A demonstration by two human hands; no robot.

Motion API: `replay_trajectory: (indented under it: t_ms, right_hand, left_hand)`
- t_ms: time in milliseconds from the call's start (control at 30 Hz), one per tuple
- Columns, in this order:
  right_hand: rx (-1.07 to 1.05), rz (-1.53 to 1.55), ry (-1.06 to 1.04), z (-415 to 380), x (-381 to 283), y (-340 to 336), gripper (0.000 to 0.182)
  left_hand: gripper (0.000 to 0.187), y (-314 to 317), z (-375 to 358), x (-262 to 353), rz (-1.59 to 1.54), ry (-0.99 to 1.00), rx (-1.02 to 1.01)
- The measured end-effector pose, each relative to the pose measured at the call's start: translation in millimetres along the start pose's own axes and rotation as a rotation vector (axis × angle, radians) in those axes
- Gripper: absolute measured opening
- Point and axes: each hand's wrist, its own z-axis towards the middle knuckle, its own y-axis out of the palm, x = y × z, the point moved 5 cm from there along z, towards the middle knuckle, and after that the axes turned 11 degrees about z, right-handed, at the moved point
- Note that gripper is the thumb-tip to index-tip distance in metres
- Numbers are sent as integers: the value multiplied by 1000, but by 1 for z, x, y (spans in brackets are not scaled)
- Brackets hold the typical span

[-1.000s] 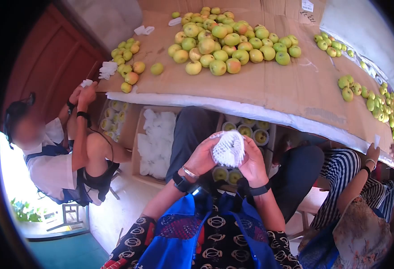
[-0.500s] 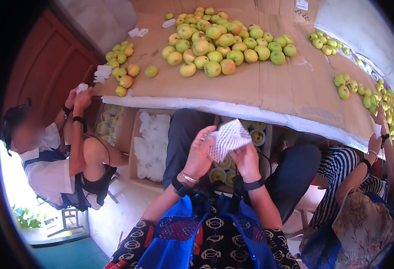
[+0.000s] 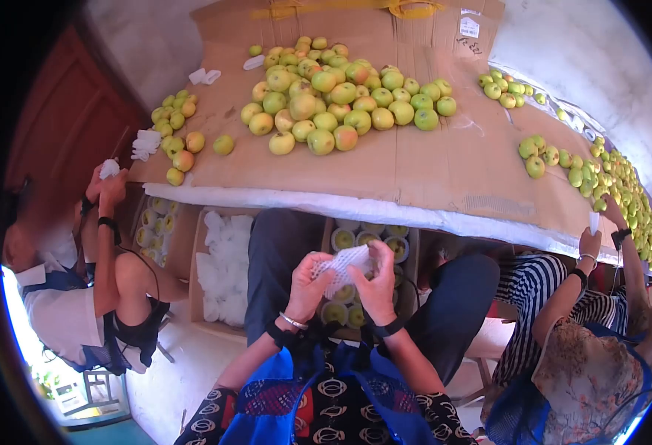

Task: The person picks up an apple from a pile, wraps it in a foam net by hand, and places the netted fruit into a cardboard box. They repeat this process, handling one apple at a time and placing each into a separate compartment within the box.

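Note:
A white foam fruit net (image 3: 341,265) is held between my two hands over a box of apples. My left hand (image 3: 308,288) pinches its left side, thumb on top. On the other side, my right hand (image 3: 377,288) grips the net with bent fingers and the thumb against its near face. Below and behind the hands, apples in nets (image 3: 343,239) fill the box between my knees; the hands cover part of them. To the left stands a carton of white foam nets (image 3: 225,276).
A cardboard-covered table (image 3: 430,174) carries a pile of green-yellow apples (image 3: 322,96) ahead of me. One person (image 3: 81,297) sits at left holding something white; another (image 3: 589,356) works at right beside more apples (image 3: 630,200). Another box of apples (image 3: 159,222) stands at left.
The net, spread wide before, is now gathered narrower between my hands, and the right fingers have curled around it. The whole view has shifted, with more of the table's back showing.

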Motion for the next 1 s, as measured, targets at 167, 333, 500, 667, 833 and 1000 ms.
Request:
replay_trajectory:
  t_ms: [167,333,500,667,833,1000]
  right_hand:
    - [-196,142,244,3,44,-11,32]
    - [-271,216,379,-3,26,10,25]
    - [-206,351,383,-1,27,12,24]
    - [-159,-110,156,0,9,4,20]
    - [-38,-71,139,12,26,-10,15]
    - [-166,-380,-6,22,2,-11,18]
  left_hand:
    - [19,-5,2,3,-136,43,46]
    - [20,-13,7,-7,-233,-83,-21]
    - [22,-7,3,-13,-65,-93,-94]
    - [20,1,4,-28,44,-95,-169]
    - [18,-17,3,-34,-40,-300,-149]
    - [66,-24,2,3,490,29,-6]
